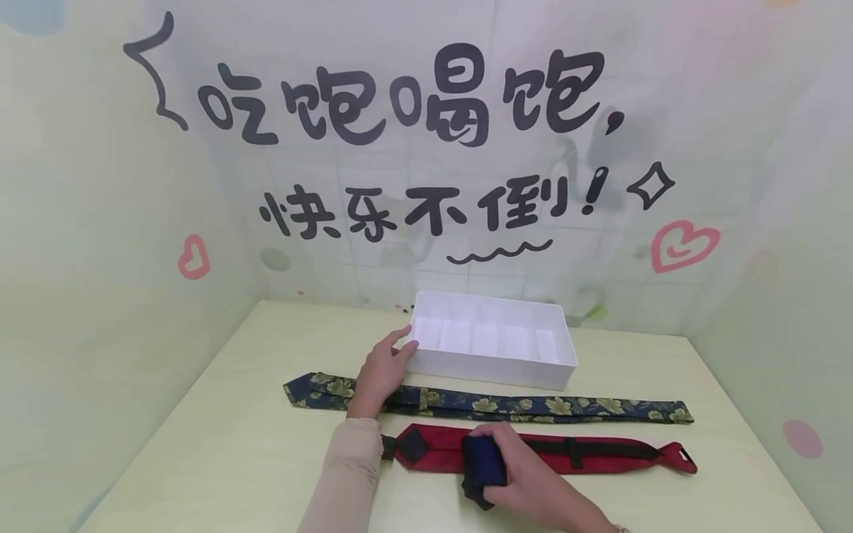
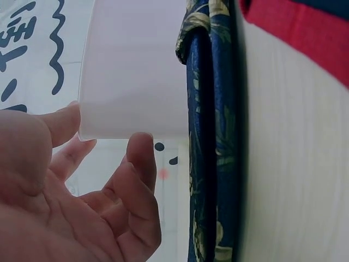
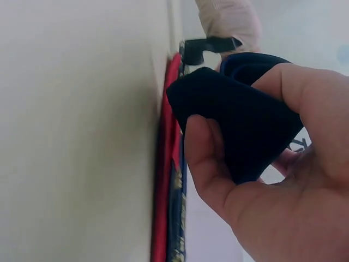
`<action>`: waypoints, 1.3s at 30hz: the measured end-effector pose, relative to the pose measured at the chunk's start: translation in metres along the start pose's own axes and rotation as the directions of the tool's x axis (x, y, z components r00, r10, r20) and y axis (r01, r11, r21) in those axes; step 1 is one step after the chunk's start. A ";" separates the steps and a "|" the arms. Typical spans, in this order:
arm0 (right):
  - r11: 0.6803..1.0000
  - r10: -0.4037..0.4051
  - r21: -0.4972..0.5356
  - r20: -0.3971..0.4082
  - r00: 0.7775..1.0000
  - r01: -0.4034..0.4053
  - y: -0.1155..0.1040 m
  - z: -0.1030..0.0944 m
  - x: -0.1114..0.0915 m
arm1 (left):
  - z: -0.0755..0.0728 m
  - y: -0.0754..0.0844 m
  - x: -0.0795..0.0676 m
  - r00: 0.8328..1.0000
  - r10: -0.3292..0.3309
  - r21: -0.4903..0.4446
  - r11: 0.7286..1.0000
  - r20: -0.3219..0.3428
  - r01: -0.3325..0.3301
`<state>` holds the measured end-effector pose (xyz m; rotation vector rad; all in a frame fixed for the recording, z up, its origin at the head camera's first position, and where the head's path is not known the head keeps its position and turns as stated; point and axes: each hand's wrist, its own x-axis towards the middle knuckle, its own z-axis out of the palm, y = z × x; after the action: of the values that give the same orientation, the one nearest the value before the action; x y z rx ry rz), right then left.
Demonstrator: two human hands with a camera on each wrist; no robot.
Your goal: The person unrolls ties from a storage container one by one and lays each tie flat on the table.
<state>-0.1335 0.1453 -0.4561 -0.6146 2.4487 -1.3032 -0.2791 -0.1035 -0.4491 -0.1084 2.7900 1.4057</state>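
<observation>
My right hand (image 1: 526, 481) holds a rolled-up navy tie (image 1: 484, 463) between thumb and fingers, above the red tie. In the right wrist view, the roll's layered edge (image 3: 256, 63) shows beside the fingers (image 3: 204, 147). At the left front corner of a white divided box (image 1: 486, 366), my left hand (image 1: 383, 370) touches the rim and side with relaxed thumb and fingers. That wrist and forearm cross over a navy tie with yellow-green flowers (image 1: 560, 407), hiding part of it. A red tie (image 1: 613, 451) lies nearer me, its dark lining facing up.
The box has several compartments and stands at the back of the pale table (image 1: 220, 444), close to a printed wall curtain (image 1: 426, 163). More curtain rises along both sides. Both flat ties stretch across the table in front of the box.
</observation>
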 end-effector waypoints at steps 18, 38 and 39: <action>0.990 0.141 -0.022 0.167 0.976 -0.139 0.009 0.011 -0.003 | 0.004 0.000 -0.005 0.999 0.017 0.097 0.995 -0.031 -0.014; 0.978 0.127 -0.180 0.084 0.988 -0.110 0.000 0.010 -0.001 | -0.040 0.050 -0.070 0.991 0.129 0.318 0.939 0.032 -0.132; 0.976 0.130 -0.186 0.079 0.988 -0.114 -0.001 0.010 -0.001 | -0.040 0.050 -0.075 0.989 0.139 0.326 0.933 0.058 -0.151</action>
<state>-0.1279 0.1385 -0.4605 -0.5438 2.5046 -0.9914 -0.2068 -0.1017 -0.3822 0.1282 3.0085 0.9260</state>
